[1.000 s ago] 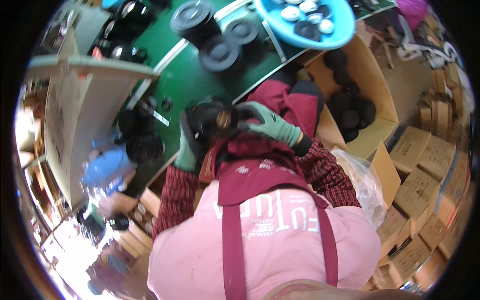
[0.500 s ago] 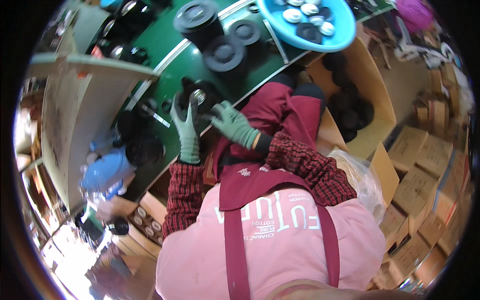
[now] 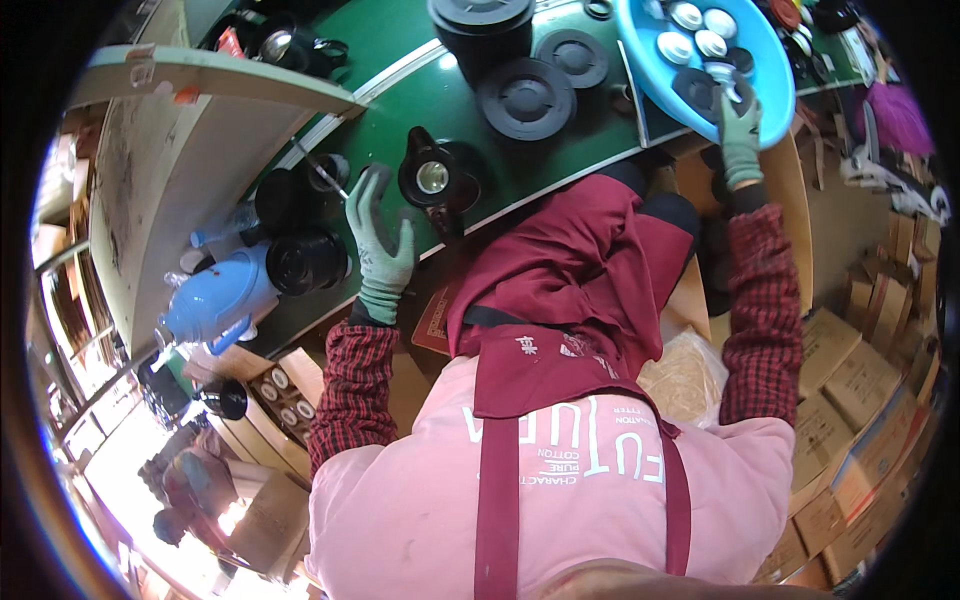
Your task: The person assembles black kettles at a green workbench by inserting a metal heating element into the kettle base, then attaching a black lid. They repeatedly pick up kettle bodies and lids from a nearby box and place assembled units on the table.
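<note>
My left hand (image 3: 382, 240), in a green-and-grey glove, is raised at the bench's front edge with thumb and fingers apart and nothing between them. Just right of it a black jug (image 3: 455, 172) stands on the green bench, its shiny metal mouth facing up. My right hand (image 3: 740, 135), gloved alike, reaches over the near rim of a light blue basin (image 3: 775, 95). Its fingertips close around a white round cap (image 3: 722, 73), partly covered by the fingers. Several white caps (image 3: 675, 46) and a black disc (image 3: 694, 92) lie in the basin.
Black round lids (image 3: 526, 98) and a stack of black containers (image 3: 482, 45) stand at the back of the green bench (image 3: 375, 125). A blue thermos-like jug (image 3: 220, 300) lies at the left, near a pale upright panel (image 3: 150, 190). Cardboard boxes (image 3: 820, 440) fill the right.
My right hand has left the black jug and moved right to the basin. My left hand has let go of the jug, which stands by itself. The view has shifted.
</note>
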{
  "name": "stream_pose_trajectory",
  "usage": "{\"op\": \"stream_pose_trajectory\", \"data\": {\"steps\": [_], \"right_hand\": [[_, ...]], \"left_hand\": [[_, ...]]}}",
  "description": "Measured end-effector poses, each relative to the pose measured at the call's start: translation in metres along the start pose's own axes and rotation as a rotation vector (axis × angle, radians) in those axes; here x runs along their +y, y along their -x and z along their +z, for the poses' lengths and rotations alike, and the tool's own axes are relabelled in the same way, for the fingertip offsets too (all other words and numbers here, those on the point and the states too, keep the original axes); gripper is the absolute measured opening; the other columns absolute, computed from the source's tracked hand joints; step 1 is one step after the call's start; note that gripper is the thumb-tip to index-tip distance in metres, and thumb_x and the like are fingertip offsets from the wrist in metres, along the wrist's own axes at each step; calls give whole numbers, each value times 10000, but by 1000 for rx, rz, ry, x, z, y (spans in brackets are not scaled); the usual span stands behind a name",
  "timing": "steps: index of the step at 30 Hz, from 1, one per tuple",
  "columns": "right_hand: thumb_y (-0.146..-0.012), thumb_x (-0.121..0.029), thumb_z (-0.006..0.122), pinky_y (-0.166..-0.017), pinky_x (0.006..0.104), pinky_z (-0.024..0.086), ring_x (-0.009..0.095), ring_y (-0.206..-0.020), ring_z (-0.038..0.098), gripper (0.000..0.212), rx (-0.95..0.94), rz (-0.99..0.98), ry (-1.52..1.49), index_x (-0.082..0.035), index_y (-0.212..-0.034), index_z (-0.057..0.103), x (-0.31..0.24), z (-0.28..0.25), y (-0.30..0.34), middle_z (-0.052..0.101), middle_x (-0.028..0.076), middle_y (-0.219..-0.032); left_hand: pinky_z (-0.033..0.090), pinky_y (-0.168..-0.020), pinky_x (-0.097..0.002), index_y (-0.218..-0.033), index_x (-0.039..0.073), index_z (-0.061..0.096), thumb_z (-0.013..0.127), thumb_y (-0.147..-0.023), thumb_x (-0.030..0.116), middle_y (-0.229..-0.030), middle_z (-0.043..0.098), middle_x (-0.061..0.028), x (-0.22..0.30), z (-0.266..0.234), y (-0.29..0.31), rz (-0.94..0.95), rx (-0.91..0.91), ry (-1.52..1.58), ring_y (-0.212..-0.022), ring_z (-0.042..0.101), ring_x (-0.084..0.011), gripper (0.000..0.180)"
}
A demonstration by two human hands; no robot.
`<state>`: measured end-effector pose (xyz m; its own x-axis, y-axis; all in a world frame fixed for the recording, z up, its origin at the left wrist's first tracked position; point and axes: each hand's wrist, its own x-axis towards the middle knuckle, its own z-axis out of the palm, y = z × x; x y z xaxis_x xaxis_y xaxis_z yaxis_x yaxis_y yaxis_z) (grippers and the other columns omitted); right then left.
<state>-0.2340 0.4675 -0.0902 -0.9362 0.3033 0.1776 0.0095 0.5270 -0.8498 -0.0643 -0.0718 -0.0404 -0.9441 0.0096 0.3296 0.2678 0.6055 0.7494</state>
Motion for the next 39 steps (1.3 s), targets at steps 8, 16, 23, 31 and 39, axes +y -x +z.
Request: {"op": "stream_pose_trajectory", "data": {"steps": [8,16,23,31,39], "right_hand": [[-873,-364,736,-1075,489,456,428,-1285,515,692,-109,9,915,-176,-1486,478,60,2,-96,445,264,-1479],[-866,-283,775,-1069,477,486,428,-1261,580,770,-94,341,769,-209,-1532,397,34,16,-94,449,291,-1464],[-819,-146,809,-952,409,509,338,-1110,632,561,390,-143,-102,-119,-1302,523,-8,21,-14,593,202,-1208],[-1043,-415,580,-801,305,588,164,-983,690,412,-482,393,-1440,-92,-1297,605,-168,112,240,692,42,-1139],[-1049,-310,600,-673,261,527,106,-811,629,203,-925,680,-1698,-137,-1120,681,-213,129,285,677,8,-945]], "left_hand": [[328,-1132,-594,-1375,178,586,811,-733,330,-1453,511,-97,20,-5,-37,409,-376,-619,-1372,425,-435,697],[353,-1113,-614,-1218,109,645,746,-784,463,-1250,609,-94,-6,2,-36,342,-441,-547,-1339,428,-488,569],[314,-1137,-572,-1271,105,619,811,-617,107,-1337,557,-110,37,-10,-57,218,-559,-439,-1363,396,-428,682],[303,-1197,-433,-1588,20,284,751,-848,71,-1559,423,-197,123,-14,-50,-78,-607,646,-1405,442,-297,877],[436,-1103,-453,-1542,12,364,831,-799,512,-1435,531,-187,114,6,-30,188,-523,445,-1306,537,-318,1010]]}}
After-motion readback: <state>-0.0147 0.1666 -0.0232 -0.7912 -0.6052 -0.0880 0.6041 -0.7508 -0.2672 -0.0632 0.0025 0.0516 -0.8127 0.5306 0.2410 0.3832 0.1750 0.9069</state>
